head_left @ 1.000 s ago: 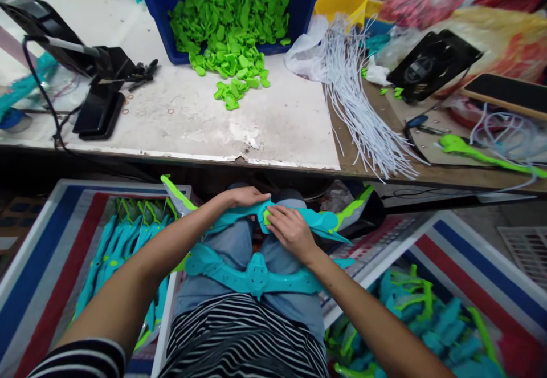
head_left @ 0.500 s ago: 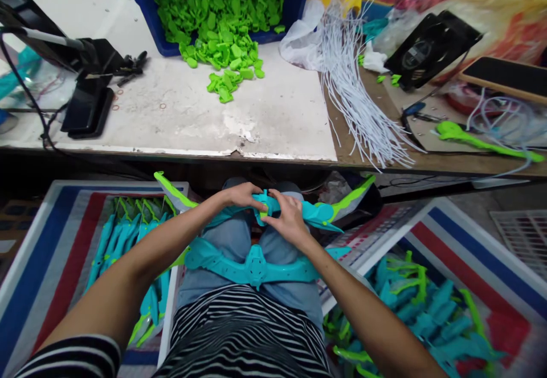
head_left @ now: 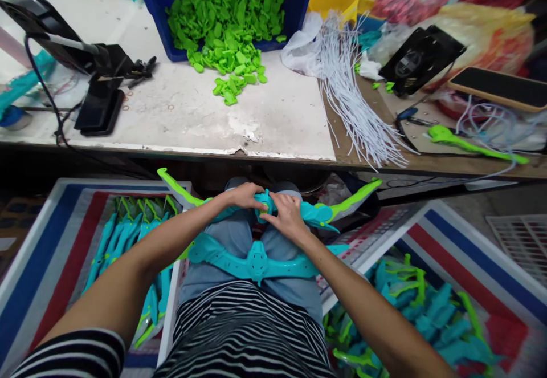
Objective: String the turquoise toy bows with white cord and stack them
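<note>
A turquoise toy bow (head_left: 315, 212) with lime-green and grey tips lies across my knees. My left hand (head_left: 245, 196) grips its middle from the left. My right hand (head_left: 287, 216) closes on the same middle part from the right, thumb and fingers pressed to it. A bit of lime green shows between the thumbs, mostly covered by them. Nearer my body, a second turquoise bow (head_left: 258, 262) rests on my lap, touched by neither hand; my right forearm hides part of its right limb.
A blue bin (head_left: 168, 53) on the worktable (head_left: 192, 124) spills small green pieces (head_left: 235, 59). White ties (head_left: 354, 98), a small black fan (head_left: 421, 61) and a phone (head_left: 504, 88) lie to the right. Crates holding more bows flank me, left (head_left: 60, 183) and right (head_left: 436, 207).
My thumbs have closed in over the small lime-green piece at the bow's middle, covering more of it. The whole view has shifted slightly; the second bow stays on my lap.
</note>
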A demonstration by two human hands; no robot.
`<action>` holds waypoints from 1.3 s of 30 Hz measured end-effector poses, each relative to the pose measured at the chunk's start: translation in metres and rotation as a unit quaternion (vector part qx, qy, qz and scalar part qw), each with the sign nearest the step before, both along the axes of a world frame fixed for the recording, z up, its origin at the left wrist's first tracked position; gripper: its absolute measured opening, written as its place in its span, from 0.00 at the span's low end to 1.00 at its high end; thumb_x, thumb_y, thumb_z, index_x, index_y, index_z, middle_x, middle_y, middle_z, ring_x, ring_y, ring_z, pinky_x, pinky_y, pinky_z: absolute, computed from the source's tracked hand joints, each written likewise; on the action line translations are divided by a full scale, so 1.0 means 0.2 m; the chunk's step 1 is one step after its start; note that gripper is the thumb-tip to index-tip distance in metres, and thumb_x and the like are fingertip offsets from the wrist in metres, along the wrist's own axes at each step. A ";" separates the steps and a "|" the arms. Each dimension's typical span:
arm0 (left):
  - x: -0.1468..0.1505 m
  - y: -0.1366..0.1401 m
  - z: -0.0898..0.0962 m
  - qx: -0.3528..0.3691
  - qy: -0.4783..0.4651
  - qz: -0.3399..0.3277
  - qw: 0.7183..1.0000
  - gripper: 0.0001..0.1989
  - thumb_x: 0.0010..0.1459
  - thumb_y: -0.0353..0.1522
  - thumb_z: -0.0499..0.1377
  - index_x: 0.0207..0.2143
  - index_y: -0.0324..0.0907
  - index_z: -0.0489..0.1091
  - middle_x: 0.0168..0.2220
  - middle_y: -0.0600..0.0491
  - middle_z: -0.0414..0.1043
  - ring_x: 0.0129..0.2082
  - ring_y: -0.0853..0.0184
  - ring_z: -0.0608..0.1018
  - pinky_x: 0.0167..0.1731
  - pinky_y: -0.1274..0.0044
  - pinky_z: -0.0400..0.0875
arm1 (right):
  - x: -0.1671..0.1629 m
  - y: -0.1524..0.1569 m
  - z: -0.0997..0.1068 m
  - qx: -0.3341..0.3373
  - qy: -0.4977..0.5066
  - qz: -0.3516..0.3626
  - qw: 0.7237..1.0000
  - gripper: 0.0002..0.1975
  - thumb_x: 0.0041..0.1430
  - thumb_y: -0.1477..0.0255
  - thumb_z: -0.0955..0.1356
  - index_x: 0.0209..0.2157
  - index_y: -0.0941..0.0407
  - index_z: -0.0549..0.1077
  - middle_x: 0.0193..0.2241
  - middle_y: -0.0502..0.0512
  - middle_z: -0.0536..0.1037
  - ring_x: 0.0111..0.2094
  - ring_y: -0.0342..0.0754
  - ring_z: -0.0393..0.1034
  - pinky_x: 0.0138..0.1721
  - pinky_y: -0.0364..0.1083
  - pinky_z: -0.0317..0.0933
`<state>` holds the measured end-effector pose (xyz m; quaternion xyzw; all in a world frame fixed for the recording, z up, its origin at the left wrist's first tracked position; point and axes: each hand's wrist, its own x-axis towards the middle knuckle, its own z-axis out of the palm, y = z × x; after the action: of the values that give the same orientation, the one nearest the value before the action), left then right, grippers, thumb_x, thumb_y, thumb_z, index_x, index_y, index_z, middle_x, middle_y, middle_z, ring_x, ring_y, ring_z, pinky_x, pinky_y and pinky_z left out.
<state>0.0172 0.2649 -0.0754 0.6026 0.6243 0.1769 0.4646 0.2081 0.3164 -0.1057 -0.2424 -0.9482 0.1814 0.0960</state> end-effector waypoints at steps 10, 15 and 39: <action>0.15 -0.24 0.11 0.185 0.276 -0.042 0.942 0.20 0.60 0.36 0.56 0.55 0.47 0.64 0.46 0.48 0.72 0.42 0.62 0.75 0.39 0.75 0.67 | 0.03 0.12 0.32 -0.100 0.079 0.091 0.988 0.16 0.61 0.62 0.65 0.47 0.54 0.74 0.40 0.57 0.78 0.40 0.53 0.73 0.40 0.49 0.66; 0.25 -0.37 -0.04 0.256 0.349 -0.018 0.901 0.24 0.63 0.27 0.49 0.59 0.53 0.59 0.58 0.42 0.61 0.48 0.58 0.72 0.47 0.64 0.66 | -0.44 0.38 0.58 0.008 0.153 0.018 0.988 0.12 0.61 0.70 0.63 0.39 0.55 0.77 0.38 0.58 0.79 0.42 0.54 0.71 0.47 0.51 0.64; 0.48 -0.53 0.13 -0.137 0.077 0.098 0.983 0.36 0.53 0.41 0.58 0.62 0.38 0.56 0.49 0.40 0.73 0.50 0.48 0.74 0.47 0.64 0.68 | -0.46 0.58 0.39 0.112 0.201 -0.073 0.971 0.08 0.57 0.69 0.66 0.36 0.57 0.73 0.35 0.61 0.74 0.37 0.55 0.68 0.41 0.53 0.64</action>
<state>0.1130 0.1588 -0.0494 0.4808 0.7325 0.0872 0.4740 0.1164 0.4326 -0.0267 -0.2569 -0.9038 0.1113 0.3238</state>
